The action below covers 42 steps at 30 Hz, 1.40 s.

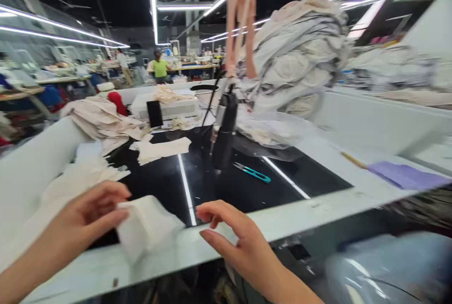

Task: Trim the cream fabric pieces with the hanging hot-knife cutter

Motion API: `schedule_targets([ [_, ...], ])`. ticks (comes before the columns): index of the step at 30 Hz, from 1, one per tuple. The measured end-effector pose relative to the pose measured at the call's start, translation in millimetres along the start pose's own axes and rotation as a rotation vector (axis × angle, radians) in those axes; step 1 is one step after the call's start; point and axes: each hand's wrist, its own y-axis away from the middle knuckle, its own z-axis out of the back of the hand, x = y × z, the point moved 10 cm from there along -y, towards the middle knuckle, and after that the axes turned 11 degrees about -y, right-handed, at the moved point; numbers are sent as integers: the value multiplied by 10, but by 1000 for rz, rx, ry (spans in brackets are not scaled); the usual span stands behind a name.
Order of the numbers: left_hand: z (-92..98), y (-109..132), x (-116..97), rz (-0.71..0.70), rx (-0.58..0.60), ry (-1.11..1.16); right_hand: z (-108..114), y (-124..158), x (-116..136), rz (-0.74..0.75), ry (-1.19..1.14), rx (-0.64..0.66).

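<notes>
Near the front edge of the worktable, my left hand [93, 212] pinches a small white piece of fabric [150, 224] by its upper left corner. The cloth hangs blurred over the table edge. To its right, my right hand [236, 238] is apart from the fabric, thumb and fingers curved with a gap between them and nothing held. Beyond both hands, teal thread snips [252, 172] lie on the black glossy panel [300, 172]. A cream fabric strip [164, 149] rests on that panel further left.
A black handheld tool [226, 125] hangs over the panel from pinkish straps. Pale fabric [102, 118] is heaped at left, and a tall bundle [300, 54] rises at back right. A purple cloth [406, 174] lies at right. A person in a green top [160, 68] is far off.
</notes>
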Motion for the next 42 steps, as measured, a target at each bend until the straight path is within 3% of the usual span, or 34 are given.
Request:
schedule_targets([
  [4, -515, -66, -951, -67, 355, 197, -210, -125, -306, -232, -296, 44],
  [7, -779, -60, -1226, -103, 493, 292, -466, -125, -403, -356, -438, 157],
  [13, -858, -38, -1204, -169, 592, 331, -614, -178, -372, -418, -472, 207],
  [18, -901, -170, -990, -80, 479, 346, -615, -212, -438, -472, -480, 166],
  [22, -1131, -175, -804, 22, 480, 451, -569, -253, -433, -402, -466, 118],
  [26, -1320, -111, -815, 44, 544, 482, -541, -263, -454, -394, -424, 107],
  [31, -1268, -155, -857, 44, 469, 422, -651, -125, -613, -589, -518, 191],
  [34, -1229, -197, -865, 10, 447, 357, -704, -29, -721, -696, -461, 244],
  [38, -1137, -248, -889, -41, 410, 264, -763, -49, -736, -660, -357, 302],
  [42, -975, -235, -943, -89, 391, 180, -821, -78, -588, -603, -346, 339],
])
